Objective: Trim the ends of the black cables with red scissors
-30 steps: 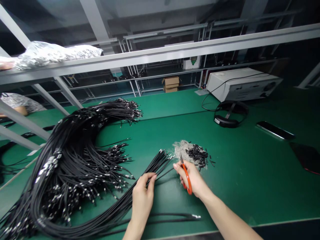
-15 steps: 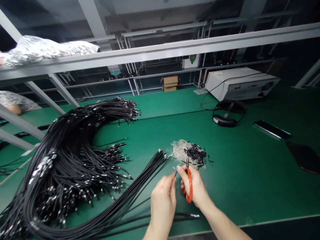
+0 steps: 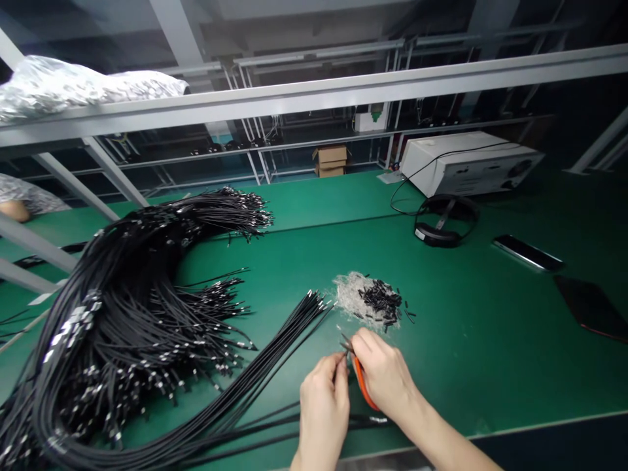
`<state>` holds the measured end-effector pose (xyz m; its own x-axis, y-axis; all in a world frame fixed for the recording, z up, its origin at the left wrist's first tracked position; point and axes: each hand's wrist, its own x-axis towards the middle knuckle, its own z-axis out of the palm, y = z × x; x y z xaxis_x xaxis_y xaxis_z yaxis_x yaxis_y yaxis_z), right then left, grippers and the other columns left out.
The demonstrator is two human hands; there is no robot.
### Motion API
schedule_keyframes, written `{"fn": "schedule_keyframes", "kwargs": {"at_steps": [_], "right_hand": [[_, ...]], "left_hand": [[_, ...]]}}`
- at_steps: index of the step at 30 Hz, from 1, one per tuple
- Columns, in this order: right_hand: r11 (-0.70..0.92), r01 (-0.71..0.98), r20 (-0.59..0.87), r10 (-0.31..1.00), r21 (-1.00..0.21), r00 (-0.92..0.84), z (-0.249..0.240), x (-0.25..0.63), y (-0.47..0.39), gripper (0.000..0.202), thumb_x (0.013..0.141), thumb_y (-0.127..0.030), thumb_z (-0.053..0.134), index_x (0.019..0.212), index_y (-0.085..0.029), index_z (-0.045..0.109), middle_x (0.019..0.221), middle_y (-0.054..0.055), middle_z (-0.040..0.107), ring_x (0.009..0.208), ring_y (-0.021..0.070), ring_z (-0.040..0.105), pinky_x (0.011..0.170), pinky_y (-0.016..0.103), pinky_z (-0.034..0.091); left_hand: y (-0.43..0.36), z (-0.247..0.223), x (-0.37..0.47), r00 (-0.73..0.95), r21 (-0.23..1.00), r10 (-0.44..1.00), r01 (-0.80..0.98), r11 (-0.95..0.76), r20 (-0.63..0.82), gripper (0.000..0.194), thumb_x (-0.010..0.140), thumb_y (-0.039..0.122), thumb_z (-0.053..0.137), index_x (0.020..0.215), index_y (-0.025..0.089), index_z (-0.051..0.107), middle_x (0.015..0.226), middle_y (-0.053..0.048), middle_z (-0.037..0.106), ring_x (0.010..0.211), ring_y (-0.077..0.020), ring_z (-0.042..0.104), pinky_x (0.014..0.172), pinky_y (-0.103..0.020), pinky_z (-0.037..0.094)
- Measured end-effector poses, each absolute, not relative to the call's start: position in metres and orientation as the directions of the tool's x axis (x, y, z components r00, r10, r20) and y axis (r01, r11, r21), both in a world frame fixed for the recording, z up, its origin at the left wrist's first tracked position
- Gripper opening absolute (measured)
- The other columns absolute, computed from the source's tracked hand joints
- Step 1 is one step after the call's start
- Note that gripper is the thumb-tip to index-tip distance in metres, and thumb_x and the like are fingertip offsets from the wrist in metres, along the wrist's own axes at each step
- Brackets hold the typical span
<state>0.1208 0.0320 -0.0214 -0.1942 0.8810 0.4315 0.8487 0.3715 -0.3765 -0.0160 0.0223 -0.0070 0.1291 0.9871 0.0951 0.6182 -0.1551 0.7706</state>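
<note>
My left hand (image 3: pixel 324 399) pinches a black cable (image 3: pixel 282 413) near its end; the cable's tip is mostly hidden by my fingers. In my right hand (image 3: pixel 383 366) is a pair of scissors with orange handles (image 3: pixel 363 384). Their dark blades point up and left, right at the cable end by my left fingertips. A bundle of black cables (image 3: pixel 255 383) with silvery tips curves in from the left and ends just beyond my hands. Past my right hand lie short black tube pieces (image 3: pixel 380 297) beside a tangle of clear scraps (image 3: pixel 349 294).
A big heap of black cables (image 3: pixel 142 294) covers the left of the green table (image 3: pixel 471 340). To the right lie a headband-like device (image 3: pixel 439 234), a phone (image 3: pixel 527 252) and a dark flat object (image 3: pixel 591 307). A white box-shaped machine (image 3: pixel 466 163) stands behind; a metal rail (image 3: pixel 314 98) crosses above.
My right hand has turned, swinging the scissors from upright to leaning left, with the blades now at the cable end. The view has shifted slightly.
</note>
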Motion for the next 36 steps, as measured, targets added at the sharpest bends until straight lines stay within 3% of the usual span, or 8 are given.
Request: {"fn": "schedule_keyframes", "kwargs": {"at_steps": [3,5,9,13,17,26,36], "right_hand": [[0.468,0.84,0.43,0.841,-0.274,-0.329,-0.022,0.127,0.032,0.019,0.088,-0.007,0.037,0.078,-0.02,0.047,0.079,0.004,0.053,0.074,0.0195,0.052,0.061,0.027,0.039],[0.523,0.798,0.416,0.824,-0.3,-0.384,-0.021,0.136,0.031,0.016,0.089,-0.01,0.039,0.081,-0.02,0.047,0.081,0.004,0.053,0.074,0.0183,0.053,0.063,0.027,0.041],[0.393,0.832,0.397,0.888,-0.391,-0.233,-0.02,0.152,0.022,0.008,0.094,-0.019,0.041,0.09,-0.019,0.047,0.086,0.004,0.054,0.074,0.017,0.056,0.063,0.026,0.044],[0.272,0.939,0.299,0.932,-0.209,-0.203,-0.021,0.148,0.012,0.019,0.086,-0.035,0.061,0.084,-0.02,0.05,0.083,0.004,0.056,0.075,0.022,0.058,0.06,0.03,0.046],[0.272,0.952,0.226,0.945,-0.138,-0.237,-0.02,0.136,0.011,0.023,0.078,-0.032,0.072,0.081,-0.02,0.053,0.08,0.003,0.058,0.072,0.0214,0.06,0.057,0.029,0.046],[0.315,0.946,0.118,0.945,-0.076,-0.306,-0.013,0.139,0.017,0.004,0.087,-0.022,0.061,0.085,-0.019,0.059,0.081,0.002,0.064,0.07,0.0186,0.064,0.052,0.025,0.038],[0.337,0.938,-0.021,0.94,-0.077,-0.34,0.001,0.145,0.025,0.012,0.09,-0.029,0.057,0.087,-0.019,0.061,0.081,0.004,0.067,0.069,0.0198,0.067,0.051,0.025,0.036]], "left_hand": [[0.022,-0.008,-0.017,0.15,0.748,0.981,0.636,-0.189,0.121,0.025,0.088,0.025,0.046,0.089,0.02,0.07,0.083,-0.008,0.072,0.076,-0.0217,0.067,0.069,-0.027,0.047],[0.022,-0.006,-0.017,0.14,0.763,0.987,0.628,-0.151,0.08,0.025,0.089,0.028,0.046,0.085,0.02,0.07,0.076,-0.006,0.071,0.07,-0.0199,0.066,0.065,-0.026,0.046],[0.025,0.001,-0.017,0.098,0.803,0.994,0.596,-0.021,-0.046,0.034,0.09,0.04,0.045,0.077,0.019,0.068,0.059,-0.001,0.064,0.052,-0.0153,0.058,0.053,-0.023,0.039],[0.029,0.003,-0.018,0.085,0.828,0.989,0.558,0.051,-0.119,0.038,0.088,0.044,0.046,0.075,0.016,0.068,0.054,-0.001,0.06,0.049,-0.0137,0.052,0.049,-0.023,0.035],[0.029,0.002,-0.018,0.072,0.831,0.989,0.552,0.071,-0.132,0.037,0.086,0.044,0.048,0.079,0.015,0.07,0.055,-0.002,0.061,0.049,-0.014,0.051,0.05,-0.023,0.035],[0.025,0.006,-0.016,0.084,0.817,0.99,0.575,0.046,-0.115,0.033,0.084,0.04,0.05,0.074,0.016,0.071,0.057,-0.003,0.065,0.053,-0.0163,0.056,0.052,-0.023,0.037],[0.027,-0.003,-0.014,0.108,0.781,0.99,0.624,0.004,-0.091,0.036,0.088,0.041,0.046,0.076,0.017,0.069,0.058,-0.002,0.063,0.052,-0.0151,0.051,0.052,-0.024,0.033]]}}
